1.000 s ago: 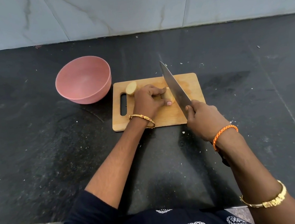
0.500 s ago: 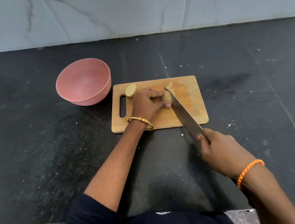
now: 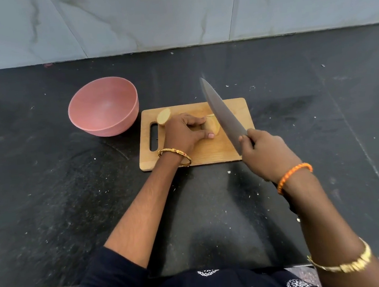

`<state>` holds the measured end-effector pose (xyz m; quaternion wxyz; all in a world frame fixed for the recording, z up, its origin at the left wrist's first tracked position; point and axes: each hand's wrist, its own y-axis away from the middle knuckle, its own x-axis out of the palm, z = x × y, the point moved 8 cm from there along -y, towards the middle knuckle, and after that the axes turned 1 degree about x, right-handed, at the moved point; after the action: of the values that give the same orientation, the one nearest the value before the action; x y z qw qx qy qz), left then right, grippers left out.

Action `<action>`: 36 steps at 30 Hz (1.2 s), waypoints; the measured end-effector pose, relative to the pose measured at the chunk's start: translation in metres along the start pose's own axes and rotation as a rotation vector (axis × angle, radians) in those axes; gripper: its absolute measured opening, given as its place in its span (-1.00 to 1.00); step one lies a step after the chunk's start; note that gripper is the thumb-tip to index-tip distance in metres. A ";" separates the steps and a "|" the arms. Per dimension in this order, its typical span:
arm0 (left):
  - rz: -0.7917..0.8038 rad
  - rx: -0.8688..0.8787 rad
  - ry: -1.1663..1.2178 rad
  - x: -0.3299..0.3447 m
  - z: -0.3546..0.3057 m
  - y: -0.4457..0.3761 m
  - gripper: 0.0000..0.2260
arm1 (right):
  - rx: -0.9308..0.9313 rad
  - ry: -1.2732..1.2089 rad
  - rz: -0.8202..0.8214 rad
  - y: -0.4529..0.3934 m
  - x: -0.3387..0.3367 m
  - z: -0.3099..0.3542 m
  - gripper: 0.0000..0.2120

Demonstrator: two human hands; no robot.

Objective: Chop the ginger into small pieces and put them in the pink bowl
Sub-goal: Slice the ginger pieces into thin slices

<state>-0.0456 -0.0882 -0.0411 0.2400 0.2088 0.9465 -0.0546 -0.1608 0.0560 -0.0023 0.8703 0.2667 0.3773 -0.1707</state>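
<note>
A wooden cutting board (image 3: 208,153) lies on the black counter. My left hand (image 3: 182,134) holds a pale ginger piece (image 3: 213,126) down on the board, fingers curled over it. A second ginger piece (image 3: 163,116) lies at the board's far left corner by the handle slot. My right hand (image 3: 268,155) grips the handle of a large knife (image 3: 221,113). Its blade is raised and slants over the board just right of the held ginger. The pink bowl (image 3: 104,107) stands left of the board with nothing in it.
The black stone counter (image 3: 48,194) carries small white specks. A grey marbled tile wall (image 3: 169,13) rises behind it. The counter's front edge runs along the bottom, close to my dark patterned shirt.
The knife went down through the ginger half a second ago with my right hand pulled back toward me; now the blade is lifted and pushed forward again. My left hand has stayed on the ginger.
</note>
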 end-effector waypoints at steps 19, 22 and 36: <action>-0.017 0.039 0.009 0.001 0.001 0.000 -0.58 | -0.016 0.072 0.005 -0.030 0.021 0.021 -0.69; -0.028 0.041 0.028 0.002 0.003 0.001 -0.57 | -0.009 0.077 0.036 -0.028 0.022 0.022 -0.68; -0.008 0.041 0.017 0.001 0.000 0.002 -0.57 | 0.077 0.142 0.086 0.016 0.039 -0.018 -0.76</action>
<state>-0.0457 -0.0856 -0.0412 0.2271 0.2103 0.9481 -0.0733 -0.1372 0.0764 -0.0367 0.8370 0.3274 0.4194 -0.1281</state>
